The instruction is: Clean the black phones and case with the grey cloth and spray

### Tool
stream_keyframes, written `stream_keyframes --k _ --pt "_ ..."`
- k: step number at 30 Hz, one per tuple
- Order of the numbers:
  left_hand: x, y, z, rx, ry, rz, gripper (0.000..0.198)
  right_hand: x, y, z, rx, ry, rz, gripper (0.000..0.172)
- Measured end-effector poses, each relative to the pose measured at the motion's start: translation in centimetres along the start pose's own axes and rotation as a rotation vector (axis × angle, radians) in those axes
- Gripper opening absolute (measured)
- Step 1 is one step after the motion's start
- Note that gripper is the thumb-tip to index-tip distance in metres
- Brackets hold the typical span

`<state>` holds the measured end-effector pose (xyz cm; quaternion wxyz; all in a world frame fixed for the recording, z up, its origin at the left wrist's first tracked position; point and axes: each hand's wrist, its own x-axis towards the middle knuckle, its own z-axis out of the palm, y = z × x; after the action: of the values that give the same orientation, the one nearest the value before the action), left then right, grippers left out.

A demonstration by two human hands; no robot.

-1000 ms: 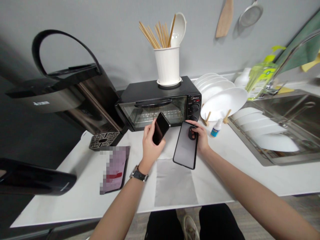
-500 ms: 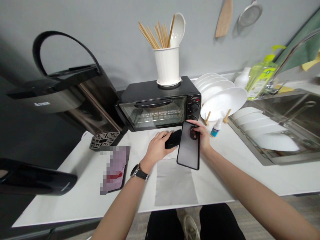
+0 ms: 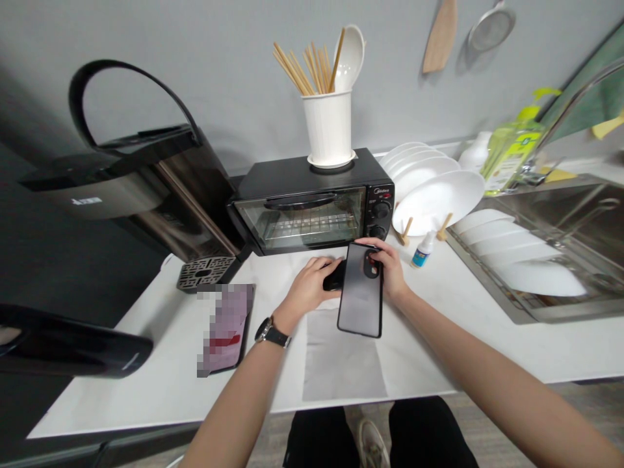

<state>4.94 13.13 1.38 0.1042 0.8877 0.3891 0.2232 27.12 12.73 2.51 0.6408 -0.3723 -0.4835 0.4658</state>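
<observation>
In my right hand (image 3: 392, 263) is a smartphone (image 3: 359, 299), gripped by its upper end with the fingers by the camera bump. Its grey back and dark edge face me, and it stands tilted over the counter. My left hand (image 3: 312, 286) is closed around a small black object (image 3: 333, 278); the phone covers part of it, so I cannot make out its kind. The two are close together, and I cannot tell whether they touch. Below them a grey cloth (image 3: 341, 370) lies flat near the counter's front edge.
Behind my hands stands a toaster oven (image 3: 307, 218) with a white cup (image 3: 329, 127) of chopsticks on top. At left are a drinks dispenser (image 3: 146, 169) and a tablet-like device (image 3: 229, 331). Right are a small spray bottle (image 3: 422, 252), racked plates (image 3: 439, 201) and a sink (image 3: 517, 315).
My right hand has brought the phone slightly left and down, so it hides more of the black object. The left hand has barely moved.
</observation>
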Motion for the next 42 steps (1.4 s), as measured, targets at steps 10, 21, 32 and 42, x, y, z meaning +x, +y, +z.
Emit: stream_keyframes --k 10,21,32,42 --pt "0.2 -0.7 0.3 -0.036 -0.003 0.030 0.069 0.1 0.3 -0.1 -0.022 -0.044 -0.002 0.037" --pt "0.1 -1.2 0.6 -0.039 -0.010 0.057 0.064 0.1 0.4 0.0 -0.027 -0.096 0.045 0.037" --pt "0.1 -0.8 0.4 -0.018 -0.014 0.064 0.056 0.0 0.3 0.0 -0.027 -0.126 0.046 0.035" --pt "0.1 -0.4 0.2 0.001 -0.004 0.069 0.045 0.1 0.4 0.1 -0.063 -0.147 0.041 0.035"
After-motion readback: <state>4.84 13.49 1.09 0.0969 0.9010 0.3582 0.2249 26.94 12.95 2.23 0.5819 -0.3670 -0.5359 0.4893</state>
